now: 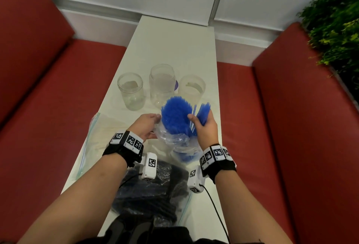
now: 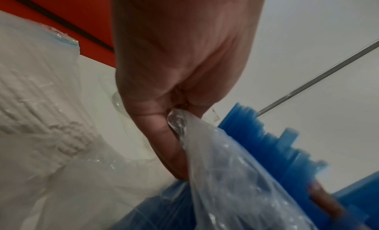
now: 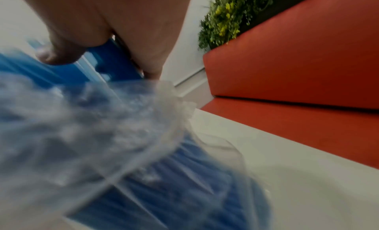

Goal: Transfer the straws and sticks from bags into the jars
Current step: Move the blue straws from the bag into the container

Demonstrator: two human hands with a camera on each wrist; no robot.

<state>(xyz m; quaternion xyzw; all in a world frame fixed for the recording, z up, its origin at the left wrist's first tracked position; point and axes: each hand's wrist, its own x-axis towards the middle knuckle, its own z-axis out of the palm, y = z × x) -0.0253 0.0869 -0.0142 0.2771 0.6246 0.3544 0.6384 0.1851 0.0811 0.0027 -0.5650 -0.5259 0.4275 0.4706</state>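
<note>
The left hand (image 1: 146, 125) pinches the crumpled clear plastic bag (image 1: 171, 140); the right hand (image 1: 206, 127) grips some thin blue plastic straws (image 1: 175, 115).

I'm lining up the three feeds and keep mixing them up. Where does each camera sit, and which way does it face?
Head: on the head, looking down at the table, jars, both forearms and hands.
Left wrist: under the left hand, along fingers pinching the bag; white sticks bag beside.
Right wrist: under the right hand, facing the sofa and plant.
All three share the blue straws.
</note>
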